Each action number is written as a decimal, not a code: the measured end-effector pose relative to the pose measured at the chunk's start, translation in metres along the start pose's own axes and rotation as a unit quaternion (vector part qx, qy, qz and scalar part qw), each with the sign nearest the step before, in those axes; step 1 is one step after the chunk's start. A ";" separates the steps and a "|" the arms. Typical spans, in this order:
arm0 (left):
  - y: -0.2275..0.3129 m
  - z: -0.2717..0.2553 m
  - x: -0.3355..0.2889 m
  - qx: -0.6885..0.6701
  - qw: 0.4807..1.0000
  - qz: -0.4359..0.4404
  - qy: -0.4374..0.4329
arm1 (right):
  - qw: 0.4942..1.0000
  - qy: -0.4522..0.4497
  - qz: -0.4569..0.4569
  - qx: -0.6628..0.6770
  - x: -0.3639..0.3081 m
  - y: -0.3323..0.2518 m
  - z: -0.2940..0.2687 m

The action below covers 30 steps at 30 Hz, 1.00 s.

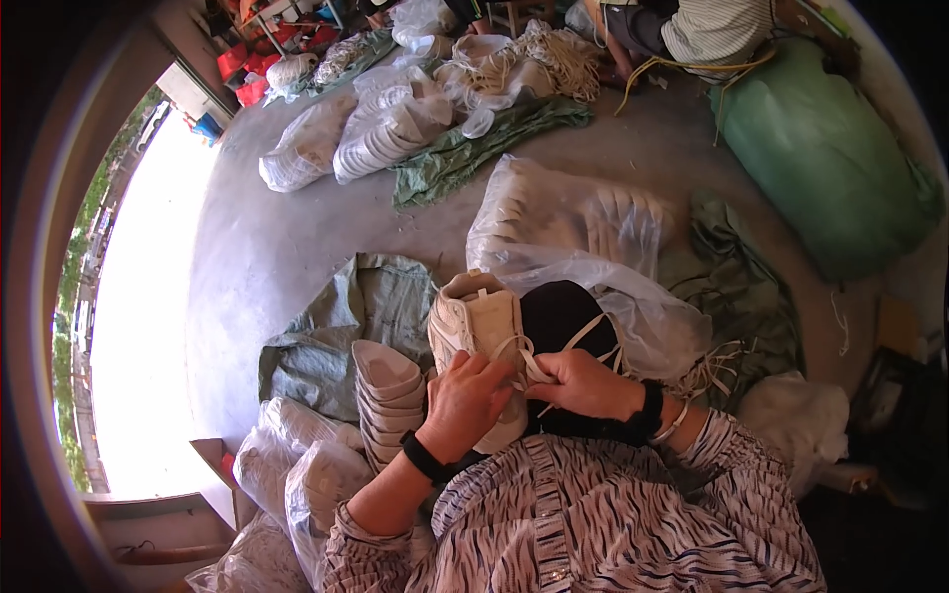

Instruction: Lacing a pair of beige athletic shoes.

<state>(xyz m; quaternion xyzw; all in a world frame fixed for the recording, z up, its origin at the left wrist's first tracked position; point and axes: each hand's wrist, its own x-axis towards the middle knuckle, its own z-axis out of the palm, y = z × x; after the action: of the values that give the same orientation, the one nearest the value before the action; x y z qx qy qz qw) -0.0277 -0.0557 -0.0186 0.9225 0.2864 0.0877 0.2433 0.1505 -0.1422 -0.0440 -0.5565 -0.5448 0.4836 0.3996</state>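
Note:
A cream lace-up shoe (492, 321) rests in my lap, its opening facing away from me. A flat cream shoelace (521, 348) is looped over its front. My left hand (467, 400) is closed at the left side of the shoe, its fingertips pinching the lace. Just to the right, my right hand (588, 383) pinches the lace between thumb and forefinger. More loose lace trails over my dark-clad knee (565, 314). Part of the shoe's toe is hidden by my hands. Beside my left wrist stands a stack of nested beige shoe uppers (388, 400).
Beyond my knees lies a clear plastic bag of shoe uppers (563, 212). A bundle of laces (714, 371) hangs at right. Plastic bags (326, 484) sit at lower left, near green woven sacks (371, 296). A big green sack (820, 168) and another person (722, 35) are at far right.

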 end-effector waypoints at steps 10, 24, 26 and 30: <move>-0.003 0.008 -0.003 0.044 0.999 0.014 0.016 | 0.956 0.054 0.115 0.265 0.086 -0.029 -0.058; -0.011 0.019 -0.038 -0.120 0.978 -0.138 0.103 | 0.973 0.039 0.016 0.225 0.120 -0.064 -0.056; -0.007 0.017 -0.037 -0.119 0.978 -0.139 0.100 | 0.970 0.046 0.034 0.235 0.119 -0.057 -0.071; -0.016 0.017 -0.041 -0.055 0.989 -0.061 0.123 | 0.987 -0.065 0.038 0.142 0.105 -0.059 -0.061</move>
<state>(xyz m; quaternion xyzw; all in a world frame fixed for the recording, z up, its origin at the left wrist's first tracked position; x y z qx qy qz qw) -0.0642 -0.0739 -0.0422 0.8709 0.3643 0.2016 0.2612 0.1907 -0.0280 0.0159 -0.4818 -0.4743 0.6060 0.4191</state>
